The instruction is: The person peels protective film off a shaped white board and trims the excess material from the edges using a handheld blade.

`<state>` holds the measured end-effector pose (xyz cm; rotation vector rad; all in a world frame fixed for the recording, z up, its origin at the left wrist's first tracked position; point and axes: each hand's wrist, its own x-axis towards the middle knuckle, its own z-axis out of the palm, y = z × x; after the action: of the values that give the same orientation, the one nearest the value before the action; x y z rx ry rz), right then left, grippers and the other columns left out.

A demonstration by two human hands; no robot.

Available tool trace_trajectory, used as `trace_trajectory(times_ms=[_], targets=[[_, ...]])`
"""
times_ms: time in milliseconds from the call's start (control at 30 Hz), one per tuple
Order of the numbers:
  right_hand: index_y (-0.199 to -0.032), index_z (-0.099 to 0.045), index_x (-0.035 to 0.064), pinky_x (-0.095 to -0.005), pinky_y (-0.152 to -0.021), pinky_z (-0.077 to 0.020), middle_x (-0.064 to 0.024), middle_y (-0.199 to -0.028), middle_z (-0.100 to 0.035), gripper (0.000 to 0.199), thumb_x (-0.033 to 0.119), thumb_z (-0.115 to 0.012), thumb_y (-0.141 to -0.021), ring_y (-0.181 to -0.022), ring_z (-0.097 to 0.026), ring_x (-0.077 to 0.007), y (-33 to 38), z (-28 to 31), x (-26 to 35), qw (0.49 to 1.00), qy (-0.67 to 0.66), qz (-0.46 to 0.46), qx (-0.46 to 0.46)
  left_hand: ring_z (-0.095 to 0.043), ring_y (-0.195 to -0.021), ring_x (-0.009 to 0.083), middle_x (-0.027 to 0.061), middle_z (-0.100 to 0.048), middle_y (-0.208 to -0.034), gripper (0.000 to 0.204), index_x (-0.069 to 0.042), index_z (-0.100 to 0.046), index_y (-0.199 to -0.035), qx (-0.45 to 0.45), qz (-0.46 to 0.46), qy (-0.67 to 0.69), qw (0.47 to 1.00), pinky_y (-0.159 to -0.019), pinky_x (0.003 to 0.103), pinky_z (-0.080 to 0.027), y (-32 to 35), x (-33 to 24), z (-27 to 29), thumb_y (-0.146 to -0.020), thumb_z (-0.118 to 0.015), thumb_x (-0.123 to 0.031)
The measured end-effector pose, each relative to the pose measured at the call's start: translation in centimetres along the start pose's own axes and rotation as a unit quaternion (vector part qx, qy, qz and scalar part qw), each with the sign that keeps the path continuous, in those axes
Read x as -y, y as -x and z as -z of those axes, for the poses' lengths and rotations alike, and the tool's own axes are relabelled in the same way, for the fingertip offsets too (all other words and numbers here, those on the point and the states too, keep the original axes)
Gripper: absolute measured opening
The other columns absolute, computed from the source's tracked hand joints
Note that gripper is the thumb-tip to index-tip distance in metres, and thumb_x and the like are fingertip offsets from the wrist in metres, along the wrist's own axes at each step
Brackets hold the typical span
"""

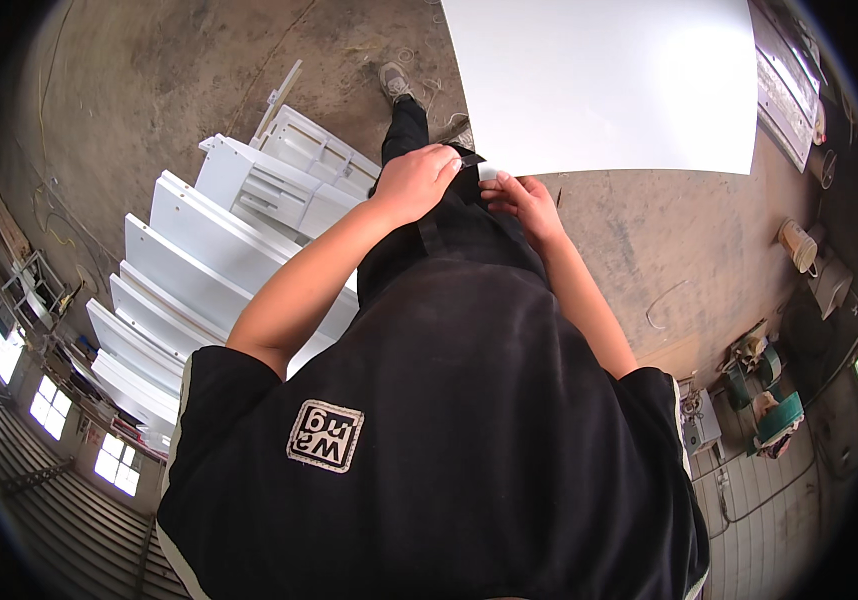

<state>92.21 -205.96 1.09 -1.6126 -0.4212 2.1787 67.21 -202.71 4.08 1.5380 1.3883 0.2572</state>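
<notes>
A large white panel (609, 90) lies ahead of me, its near-left corner between my hands. My left hand (417, 185) is closed on a small dark flat piece (472, 160), which reaches the panel's corner. I cannot tell exactly what this piece is. Just right of that corner, my right hand (524, 200) has its fingers bent and pinched together at the panel's near edge. A small whitish bit shows by its fingertips, too small to name. The undersides of both hands are hidden.
To my left stand several white boards (184, 235) in a row, with a white slatted piece (314, 150) beyond them. A bucket (797, 245) is on the right, near green-topped equipment (779, 418). Thin loose strips lie on the concrete floor (629, 240).
</notes>
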Motion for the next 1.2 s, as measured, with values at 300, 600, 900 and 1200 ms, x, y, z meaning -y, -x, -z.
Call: trace_trajectory(times_ms=[300,600,900,1200], targets=[[-0.12,-0.067,0.0002,-0.0325,-0.084,-0.0587,-0.0098,-0.109,-0.077,0.042,0.04,-0.06,-0.11,-0.098,-0.074,-0.0188,0.2,-0.6,-0.3,0.997,-0.021,0.01,-0.068,-0.073,-0.083,0.0313,0.0037,-0.076,-0.093,0.024,-0.014,-0.078,-0.099,-0.055,-0.031,-0.109,0.992,-0.068,0.045,-0.057,-0.7,-1.6,-1.6,-0.102,-0.063,-0.034],[-0.117,-0.069,-0.0003,-0.03,-0.081,-0.0575,-0.01,-0.109,-0.078,0.044,0.042,-0.061,-0.109,-0.095,-0.074,-0.0176,0.0,-0.3,-0.5,0.997,-0.007,0.021,-0.071,-0.073,-0.077,0.0293,0.002,-0.075,-0.088,0.021,-0.015,-0.077,-0.093,-0.078,-0.061,-0.145,0.984,-0.064,0.044,-0.057,-0.1,-1.7,-2.2,-0.099,-0.067,-0.032],[-0.119,-0.071,-0.0018,-0.0306,-0.084,-0.0559,-0.0104,-0.11,-0.078,0.05,0.047,-0.063,-0.107,-0.098,-0.073,-0.0167,-0.5,0.1,-0.1,0.998,0.019,0.028,-0.059,-0.073,-0.08,0.0295,0.0038,-0.075,-0.088,0.022,-0.015,-0.078,-0.092,0.011,-0.087,-0.195,0.977,-0.066,0.045,-0.057,0.6,-0.9,-3.4,-0.098,-0.066,-0.033],[-0.112,-0.077,-0.0001,-0.0285,-0.082,-0.0546,-0.0075,-0.105,-0.079,0.05,0.047,-0.077,-0.097,-0.092,-0.072,-0.0145,-1.0,-1.5,-0.2,0.99,0.126,-0.007,-0.055,-0.072,-0.096,0.0311,0.014,-0.071,-0.099,0.043,0.0,-0.061,-0.121,-0.038,0.147,0.254,0.955,-0.084,0.046,-0.055,1.8,4.9,-0.2,-0.104,-0.067,-0.039]])
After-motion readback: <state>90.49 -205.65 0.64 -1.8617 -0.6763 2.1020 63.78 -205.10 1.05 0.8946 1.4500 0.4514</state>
